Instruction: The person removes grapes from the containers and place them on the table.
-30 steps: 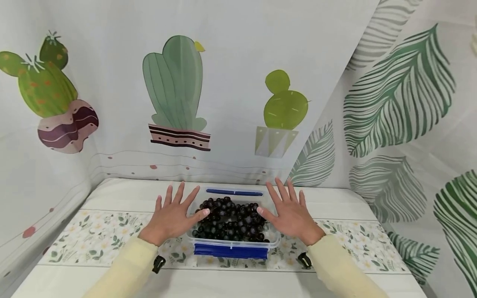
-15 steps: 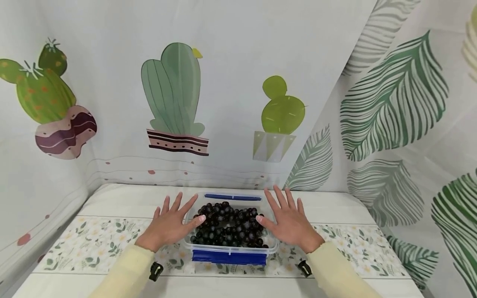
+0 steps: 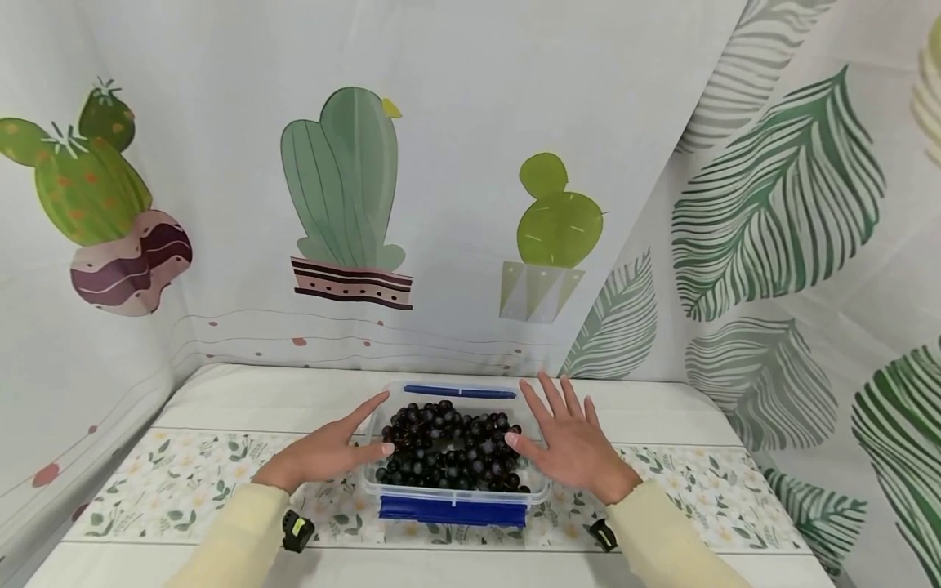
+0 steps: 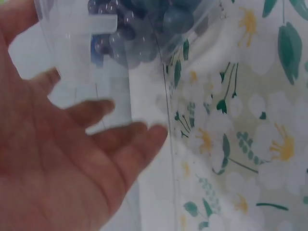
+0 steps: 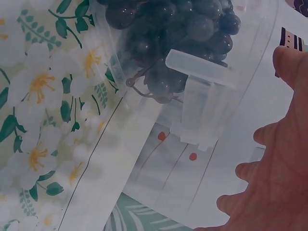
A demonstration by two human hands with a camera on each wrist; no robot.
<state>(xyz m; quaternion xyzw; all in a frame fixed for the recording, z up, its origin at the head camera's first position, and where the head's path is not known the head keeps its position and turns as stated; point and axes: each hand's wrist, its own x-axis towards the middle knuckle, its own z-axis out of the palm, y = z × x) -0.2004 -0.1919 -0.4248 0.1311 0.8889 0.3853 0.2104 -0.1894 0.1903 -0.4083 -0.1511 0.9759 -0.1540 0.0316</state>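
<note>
In the head view, a clear plastic box point(image 3: 507, 495) with blue latches holds a heap of dark grapes point(image 3: 448, 445). My left hand point(image 3: 323, 452) is at the box's left side, thumb pointing in over the rim and fingers extended. Opposite it, my right hand point(image 3: 577, 451) spreads its fingers by the right side, the thumb overlapping the grapes in this view. Up close in the left wrist view, the left palm point(image 4: 57, 163) faces the box's clear wall point(image 4: 72, 53). From the right wrist, a clear side tab point(image 5: 202, 72) shows beside the right hand point(image 5: 284, 168). Both hands hold nothing.
The box stands on a white table covering with a floral band point(image 3: 206, 469). Behind hangs a white cloth wall point(image 3: 456, 204) printed with cacti, and leaf-patterned cloth point(image 3: 779, 196) closes the right side. Black wrist straps point(image 3: 297, 531) sit below the cream sleeves.
The left hand has turned, its spread fingers now lined up edge-on, and has shifted slightly left and down. The right hand stays spread in nearly the same place. The head view has tilted up a little.
</note>
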